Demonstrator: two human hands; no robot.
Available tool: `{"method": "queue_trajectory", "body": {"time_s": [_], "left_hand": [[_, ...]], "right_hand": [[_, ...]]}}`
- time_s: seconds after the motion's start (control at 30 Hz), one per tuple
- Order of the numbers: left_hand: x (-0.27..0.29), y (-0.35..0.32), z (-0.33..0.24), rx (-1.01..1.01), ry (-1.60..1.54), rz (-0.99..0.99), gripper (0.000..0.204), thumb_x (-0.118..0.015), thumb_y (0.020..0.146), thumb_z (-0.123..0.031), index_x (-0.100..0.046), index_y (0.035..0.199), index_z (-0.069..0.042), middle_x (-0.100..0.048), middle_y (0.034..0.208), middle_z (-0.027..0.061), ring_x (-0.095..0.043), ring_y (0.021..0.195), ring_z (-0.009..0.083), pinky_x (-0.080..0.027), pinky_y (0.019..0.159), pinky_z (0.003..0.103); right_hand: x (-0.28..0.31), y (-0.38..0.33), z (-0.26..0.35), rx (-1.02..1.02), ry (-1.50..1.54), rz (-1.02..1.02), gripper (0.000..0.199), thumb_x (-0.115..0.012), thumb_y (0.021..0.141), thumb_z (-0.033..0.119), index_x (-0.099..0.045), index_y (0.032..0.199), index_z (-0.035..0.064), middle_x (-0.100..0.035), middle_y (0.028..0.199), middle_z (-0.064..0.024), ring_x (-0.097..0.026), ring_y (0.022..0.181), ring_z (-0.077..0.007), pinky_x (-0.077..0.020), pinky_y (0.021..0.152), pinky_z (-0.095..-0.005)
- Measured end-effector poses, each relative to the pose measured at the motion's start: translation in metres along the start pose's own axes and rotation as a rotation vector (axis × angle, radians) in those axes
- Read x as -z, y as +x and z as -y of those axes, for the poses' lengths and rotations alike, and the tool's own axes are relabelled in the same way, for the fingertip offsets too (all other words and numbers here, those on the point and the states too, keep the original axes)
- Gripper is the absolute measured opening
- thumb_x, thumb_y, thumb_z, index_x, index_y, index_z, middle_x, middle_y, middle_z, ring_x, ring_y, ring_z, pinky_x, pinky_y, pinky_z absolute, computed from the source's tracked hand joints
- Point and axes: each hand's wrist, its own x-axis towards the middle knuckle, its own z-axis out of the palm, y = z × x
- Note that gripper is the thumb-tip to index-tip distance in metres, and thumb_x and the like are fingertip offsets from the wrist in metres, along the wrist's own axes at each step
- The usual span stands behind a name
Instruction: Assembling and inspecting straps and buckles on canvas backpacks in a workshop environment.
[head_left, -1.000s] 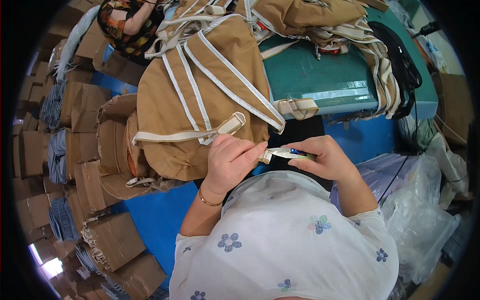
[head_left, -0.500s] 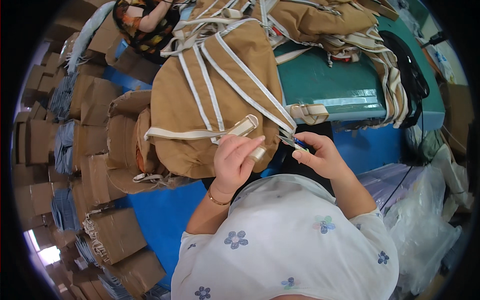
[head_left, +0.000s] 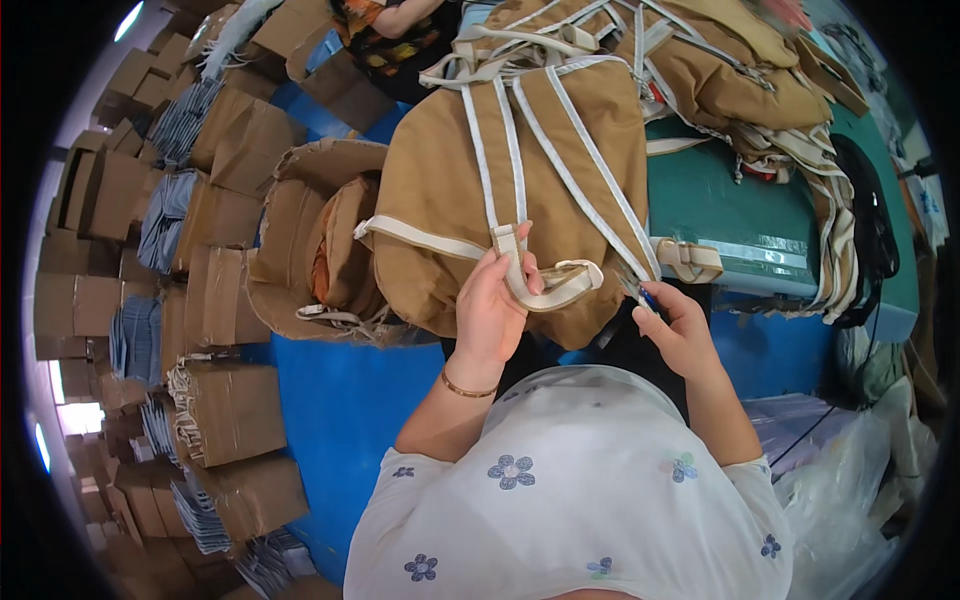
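Observation:
A large tan fabric bag point(head_left: 440, 170) with white-edged straps hangs over the edge of the green table in front of me. My left hand point(head_left: 492, 312) is closed on a cream webbing strap point(head_left: 545, 298) of this bag, and the strap's end curls off to the right. Just right of that strap end, my right hand point(head_left: 680, 330) grips small thread snips point(head_left: 648, 297) with a blue part. Their pale metal blades point up and left, near the bag's lower right edge and apart from the strap.
More tan bags point(head_left: 720, 95) lie heaped on the green table point(head_left: 710, 215). An open cardboard box point(head_left: 275, 270) holding tan fabric stands left of the bag. Stacked cartons point(head_left: 235, 410) line the left, and clear plastic sheeting point(head_left: 840, 480) lies right. Another person's arm point(head_left: 405, 15) shows at the top.
The view has shifted, so the scene sits further right. My left hand has turned and raised the strap, which now loops with its end toward the right. The snips stay in my right hand.

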Motion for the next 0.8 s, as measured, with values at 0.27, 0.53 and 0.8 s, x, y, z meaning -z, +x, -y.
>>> {"method": "queue_trajectory", "body": {"time_s": [0.27,0.53,0.8], "left_hand": [[-0.003,-0.016,-0.052,-0.177,-0.192,0.012,0.039,-0.05,0.092,-0.016,-0.045,0.126,0.002,-0.053,0.081,0.003,-0.049,0.071,0.0112,-0.04,0.064,0.027],[0.005,-0.076,-0.125,-1.088,0.339,-0.182,0.045,-0.048,0.094,-0.021,-0.039,0.13,0.003,-0.053,0.078,0.005,-0.044,0.058,0.0125,-0.033,0.061,0.029],[0.022,-0.061,-0.09,-1.334,1.298,-0.736,0.049,-0.05,0.089,0.003,-0.03,0.133,0.008,-0.056,0.107,0.0192,-0.056,0.095,0.0226,-0.045,0.085,0.032]], "right_hand": [[0.009,-0.001,-0.005,-0.011,0.05,-0.078,0.032,-0.067,0.088,0.016,-0.059,0.113,-0.002,-0.059,0.09,0.0007,-0.051,0.081,-0.006,-0.0414,0.073,-0.0207],[0.029,-0.011,-0.008,0.182,0.186,-0.442,0.029,-0.064,0.086,0.002,-0.056,0.114,0.0014,-0.059,0.101,0.0006,-0.05,0.079,-0.0035,-0.041,0.072,-0.0164],[0.076,0.001,-0.011,0.292,-0.158,-0.603,0.03,-0.064,0.088,0.005,-0.053,0.115,0.0027,-0.059,0.113,-0.0029,-0.05,0.087,-0.0041,-0.0401,0.074,-0.0178]]}}
